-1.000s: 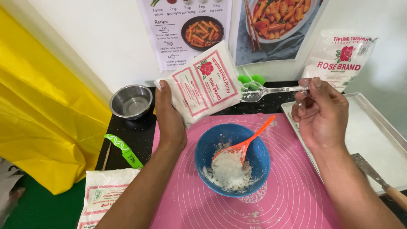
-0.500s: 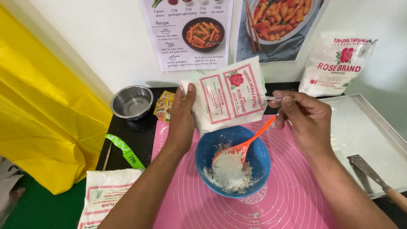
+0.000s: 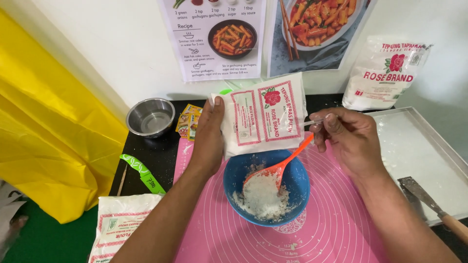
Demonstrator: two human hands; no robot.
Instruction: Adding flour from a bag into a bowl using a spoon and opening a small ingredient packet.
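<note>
A: In the head view, what are the hands doing?

B: The left hand (image 3: 208, 139) is gripping a white flour bag (image 3: 265, 117) by its left edge, its grip clamped on the bag, fingers behind and thumb in front, holding it tilted just above the blue bowl (image 3: 266, 187). The right hand (image 3: 348, 139) is pinching the handle of a clear plastic spoon (image 3: 312, 122) at the bag's right edge; its grip is closed on that handle.

A: How is the bag likely handling?

B: It is looking soft and slack, probably light and partly emptied, with smooth film that could slip. Holding it by the side seam, as the left grip is doing, seems the sound place.

A: And what is lying around the grips?

B: Below them, an orange spatula (image 3: 282, 164) is leaning in the bowl's white flour, on a pink mat (image 3: 336, 229). Beyond the right grip, a second white bag with red print (image 3: 385, 73) is standing against the wall. Near the left forearm, a third red-and-white bag (image 3: 119, 229) is lying flat. Above, two paper recipe posters (image 3: 217, 36) are hanging, and small yellow sachets (image 3: 187, 119) are sitting left of the left grip on the black table (image 3: 156, 156).
</note>
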